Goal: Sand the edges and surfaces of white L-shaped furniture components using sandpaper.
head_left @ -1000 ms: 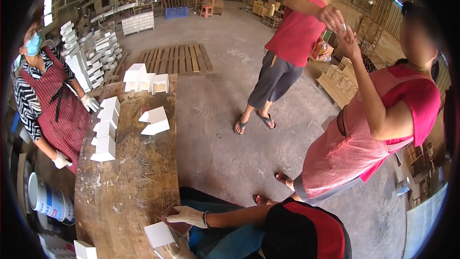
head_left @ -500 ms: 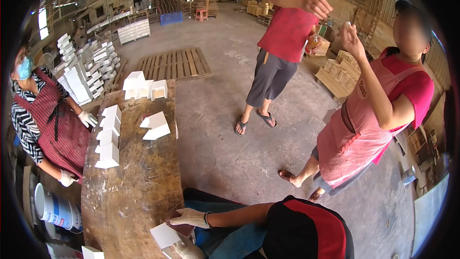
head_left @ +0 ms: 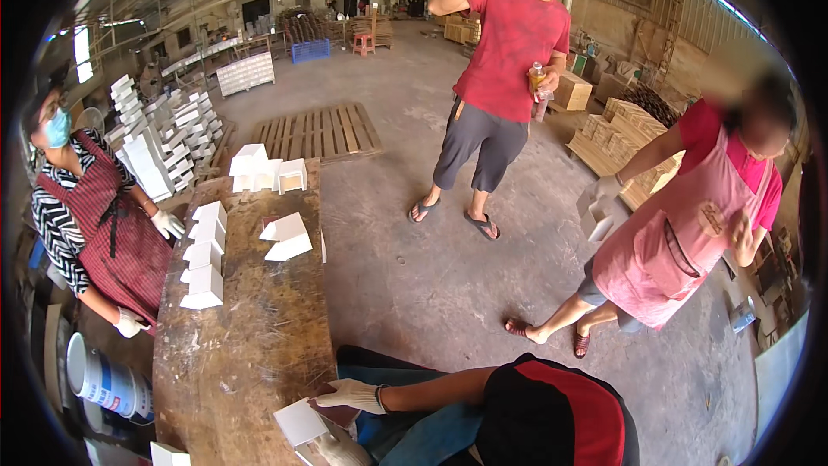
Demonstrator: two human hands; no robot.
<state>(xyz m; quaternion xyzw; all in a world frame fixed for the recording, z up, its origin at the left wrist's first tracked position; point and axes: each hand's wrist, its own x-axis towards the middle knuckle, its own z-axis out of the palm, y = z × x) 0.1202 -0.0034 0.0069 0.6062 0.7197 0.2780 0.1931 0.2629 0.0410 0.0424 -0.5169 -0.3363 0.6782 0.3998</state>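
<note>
My gloved right hand (head_left: 355, 396) reaches left to the near end of the worn wooden table (head_left: 246, 358). Its fingers close on a reddish-brown sheet (head_left: 343, 415) that looks like sandpaper. Just beside the sheet, at the table's edge, is a white box-like piece (head_left: 298, 421). Below it, my left hand (head_left: 339, 450), also gloved, grips that white piece from its near side; part of this hand is cut off by the lower edge. A black sleeve with a red stripe (head_left: 595, 418) covers my right upper arm.
White house-shaped pieces (head_left: 205, 255) stand in a row along the table, with others (head_left: 289, 236) farther right. A masked person (head_left: 95, 198) stands at the left edge. Two people, in a red shirt (head_left: 517, 52) and pink apron (head_left: 655, 250), stand right. A wooden pallet (head_left: 319, 131) lies beyond.
The person in the pink apron has lowered the raised arm and turned, with pale pieces beside that hand. The person in red has lifted a hand toward the head. My hands stay nearly in place.
</note>
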